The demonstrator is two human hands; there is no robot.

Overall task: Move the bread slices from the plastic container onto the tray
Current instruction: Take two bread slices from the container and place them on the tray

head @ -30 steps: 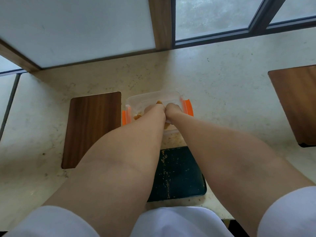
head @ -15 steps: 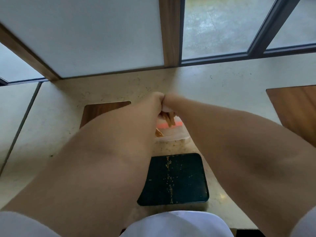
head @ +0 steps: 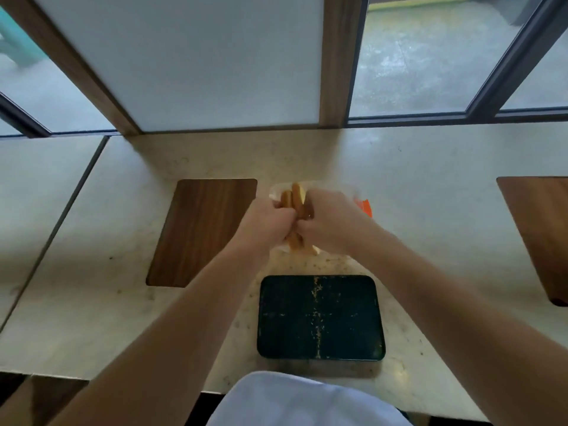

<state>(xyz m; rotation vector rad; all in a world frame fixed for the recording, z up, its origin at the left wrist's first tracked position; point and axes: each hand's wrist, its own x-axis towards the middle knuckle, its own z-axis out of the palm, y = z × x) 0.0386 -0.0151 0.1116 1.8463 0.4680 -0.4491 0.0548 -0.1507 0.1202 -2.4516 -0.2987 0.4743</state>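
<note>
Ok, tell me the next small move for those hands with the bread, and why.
Probably draw both hands toward the body and lower the bread slices onto the dark tray. The left hand and right hand already clamp the stack between them above the plastic container, and the tray holds only crumbs.

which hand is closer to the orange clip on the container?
Right. The right hand sits just beside the orange clip; the left hand is across the bread slices, farther away.
</note>
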